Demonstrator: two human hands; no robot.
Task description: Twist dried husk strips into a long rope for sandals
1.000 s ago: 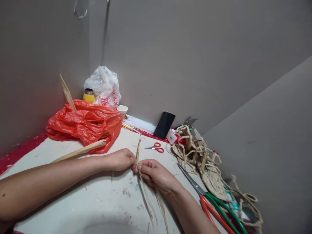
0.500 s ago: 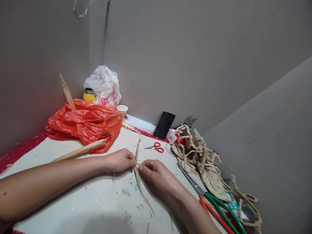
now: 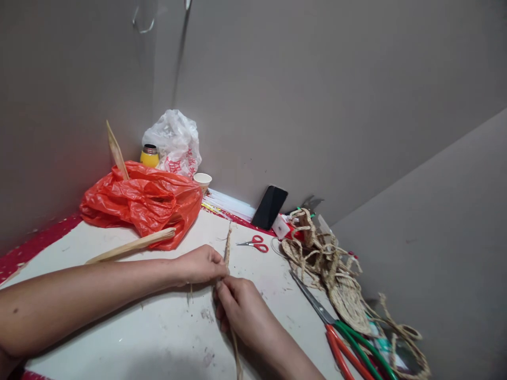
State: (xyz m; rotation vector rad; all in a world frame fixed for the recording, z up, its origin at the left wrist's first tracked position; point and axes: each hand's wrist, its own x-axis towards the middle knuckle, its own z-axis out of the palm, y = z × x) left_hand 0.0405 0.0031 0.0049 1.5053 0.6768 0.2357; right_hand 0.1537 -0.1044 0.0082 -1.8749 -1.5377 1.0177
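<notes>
I see both hands together, left hand and right hand pinching the dry straw strand; it looks light, thin, brittle, so I would hold near the pinch.

Scuffed white table top w/ red edge: crumpled orange plastic bag, small red-handled scissors, big red/green-handled shears, woven straw cords, black phone leaning at wall.

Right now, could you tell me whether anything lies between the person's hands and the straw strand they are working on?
Nothing visible does. The left hand pinches the straw strand and the right hand grips it just below, both in direct contact. The small red scissors lie apart on the table.
</notes>
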